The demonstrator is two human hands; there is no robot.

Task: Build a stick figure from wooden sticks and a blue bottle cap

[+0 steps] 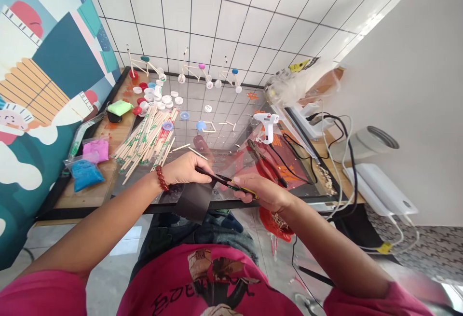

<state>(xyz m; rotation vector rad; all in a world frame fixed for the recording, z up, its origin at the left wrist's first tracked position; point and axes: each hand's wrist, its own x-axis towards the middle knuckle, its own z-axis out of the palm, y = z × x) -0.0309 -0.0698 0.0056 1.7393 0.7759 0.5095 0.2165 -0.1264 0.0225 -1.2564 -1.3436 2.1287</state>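
Over the table's front edge, my left hand (190,169) pinches a piece of dark black sheet (195,200), which hangs down toward my lap. My right hand (260,189) is closed round scissors (249,191) with dark blades and yellow on the handle. Their blades point left and meet the sheet's upper edge by my left fingers. Just behind my hands lie loose cut sticks (197,153). A pile of wooden chopsticks (144,137), some in printed wrappers, is to the left. Pliers (265,161) with dark red handles rest behind my right hand.
Small stick-and-cap models (197,72) stand along the back edge. Bottle caps (166,99) cluster at back left, near bags of blue clay (86,173) and pink clay (96,150). A white glue gun (267,125) with a black cord is at right. A red bin (277,224) stands below.
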